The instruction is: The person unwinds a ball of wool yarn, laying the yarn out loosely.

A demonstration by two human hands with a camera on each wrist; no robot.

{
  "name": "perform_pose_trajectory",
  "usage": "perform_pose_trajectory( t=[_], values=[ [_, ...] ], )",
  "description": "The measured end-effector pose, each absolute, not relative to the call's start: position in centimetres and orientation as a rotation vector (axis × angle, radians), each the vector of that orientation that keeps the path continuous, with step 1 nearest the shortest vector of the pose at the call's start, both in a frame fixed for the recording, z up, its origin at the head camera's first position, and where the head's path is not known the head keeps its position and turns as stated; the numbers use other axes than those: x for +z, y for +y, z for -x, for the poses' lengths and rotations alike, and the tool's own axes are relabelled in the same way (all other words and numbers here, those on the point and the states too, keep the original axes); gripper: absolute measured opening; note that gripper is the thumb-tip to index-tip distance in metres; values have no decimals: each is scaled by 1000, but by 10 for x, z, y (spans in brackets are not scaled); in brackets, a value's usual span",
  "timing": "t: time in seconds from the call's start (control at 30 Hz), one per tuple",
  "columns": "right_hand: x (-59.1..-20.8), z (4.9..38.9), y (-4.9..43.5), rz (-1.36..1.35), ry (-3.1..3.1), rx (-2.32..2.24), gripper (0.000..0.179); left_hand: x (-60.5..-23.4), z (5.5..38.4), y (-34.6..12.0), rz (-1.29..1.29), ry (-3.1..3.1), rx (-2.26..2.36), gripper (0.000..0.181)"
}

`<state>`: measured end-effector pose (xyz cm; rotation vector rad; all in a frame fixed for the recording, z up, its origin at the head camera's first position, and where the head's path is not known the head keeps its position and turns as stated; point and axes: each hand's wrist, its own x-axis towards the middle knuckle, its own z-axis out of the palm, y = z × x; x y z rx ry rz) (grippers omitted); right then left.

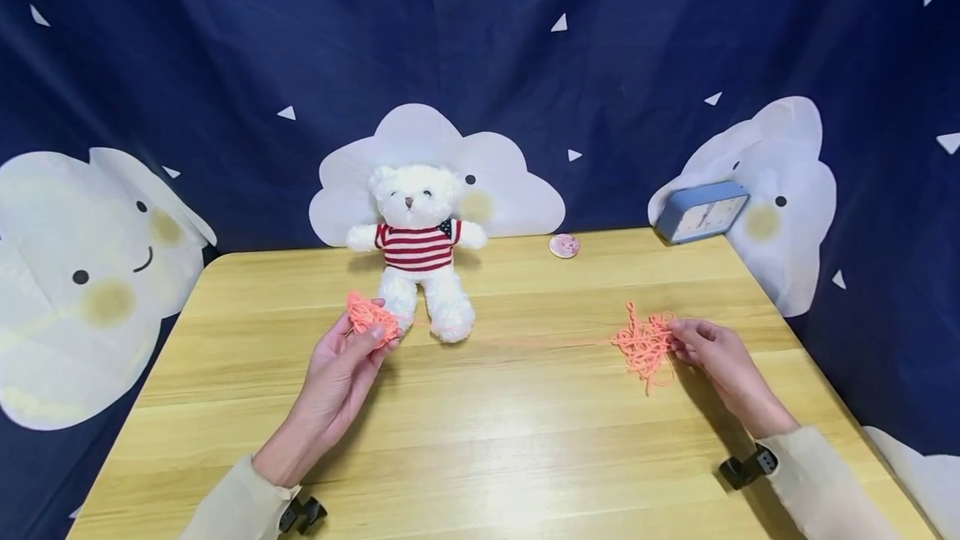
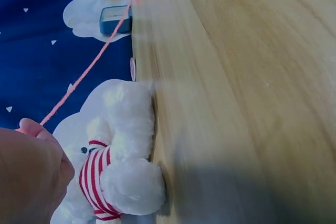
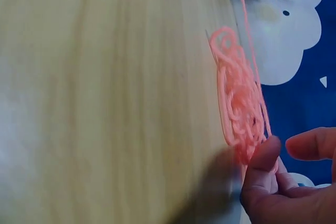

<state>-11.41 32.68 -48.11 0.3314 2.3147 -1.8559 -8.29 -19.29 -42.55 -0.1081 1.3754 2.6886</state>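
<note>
My left hand (image 1: pixel 341 373) holds a small bundle of coral-orange yarn (image 1: pixel 369 319) between thumb and fingers, in front of the teddy bear's leg. A single yarn strand (image 2: pixel 90 66) stretches from that hand across to the right side. There, my right hand (image 1: pixel 712 354) pinches the edge of a loose, tangled heap of the same yarn (image 1: pixel 643 347). In the right wrist view the looped heap (image 3: pixel 239 98) lies beside the thumb and fingertips, the strand running up from it. The white teddy bear (image 1: pixel 416 248), in a red-striped shirt, sits at the back of the table, left of centre.
A blue clock (image 1: pixel 702 212) stands at the table's back right corner. A small round pink disc (image 1: pixel 564 246) lies near the back edge of the wooden table (image 1: pixel 510 440). Behind hangs a dark blue curtain (image 1: pixel 495 40) with clouds and triangles.
</note>
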Motion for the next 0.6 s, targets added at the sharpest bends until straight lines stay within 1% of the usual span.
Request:
perform_pose_trajectory(
  t=[0.07, 0.17, 0.33, 0.47, 0.53, 0.6],
  values=[
    [-482, 113, 325, -315, 2309, -1875, 36, -425, 84, -191, 140, 1404, 2671, 60],
    [-483, 111, 321, -305, 2299, -1924, 35, -424, 85, -188, 162, 1429, 2650, 57],
    [-476, 104, 309, -373, 2385, -1913, 40, -422, 86, -185, 163, 1435, 2634, 50],
    [-468, 101, 293, -440, 2478, -1935, 32, -422, 86, -184, 119, 1443, 2625, 49],
    [-466, 102, 282, -421, 2486, -1978, 26, -423, 86, -184, 76, 1443, 2621, 50],
    [-463, 103, 270, -360, 2473, -2013, 24, -423, 86, -184, 15, 1423, 2618, 49]
  ],
)
